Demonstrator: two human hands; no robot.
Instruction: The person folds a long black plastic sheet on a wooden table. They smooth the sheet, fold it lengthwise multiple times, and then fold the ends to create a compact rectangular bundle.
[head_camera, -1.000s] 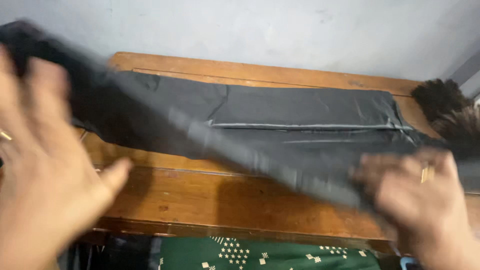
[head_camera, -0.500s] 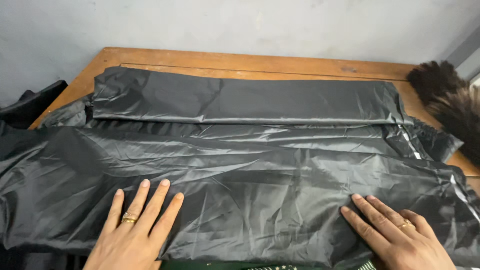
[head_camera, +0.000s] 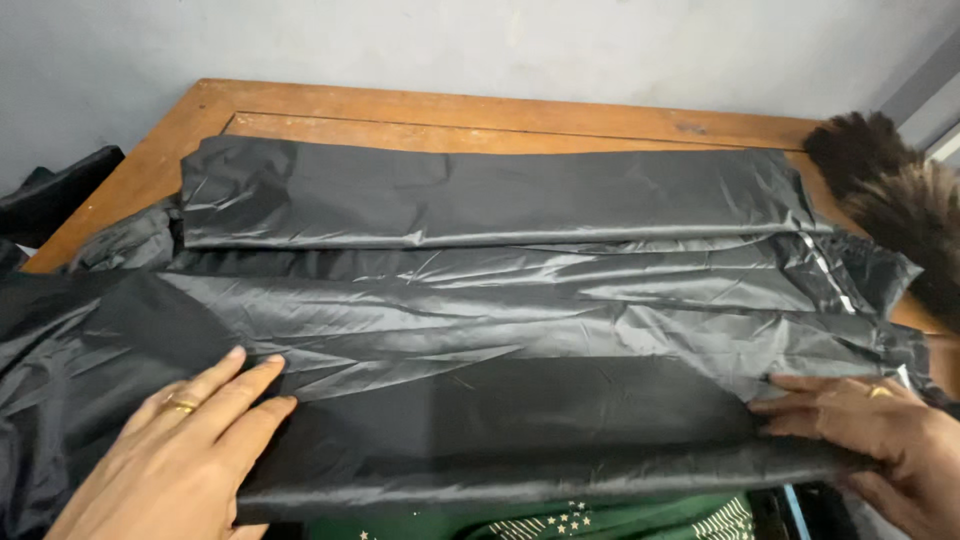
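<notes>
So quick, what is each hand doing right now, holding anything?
Left hand: open, flat, palm down on the black fabric, gripping nothing.
Right hand: open, fingers spread flat on the same fabric's right end.

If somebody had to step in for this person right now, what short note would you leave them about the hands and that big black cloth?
Left hand: flat, palm down, on the near left part of the shiny black crinkled fabric sheet; a gold ring on one finger.
Right hand: flat on the fabric's near right end, fingers pointing inward.
The fabric lies spread across the brown wooden table, in long lengthwise folds; its left end spills off the table edge.
A dark feather duster lies at the far right corner.
Done: several long folds laid flat.
Left, by the look of it: the wrinkled middle and loose left end are not yet neat.
</notes>
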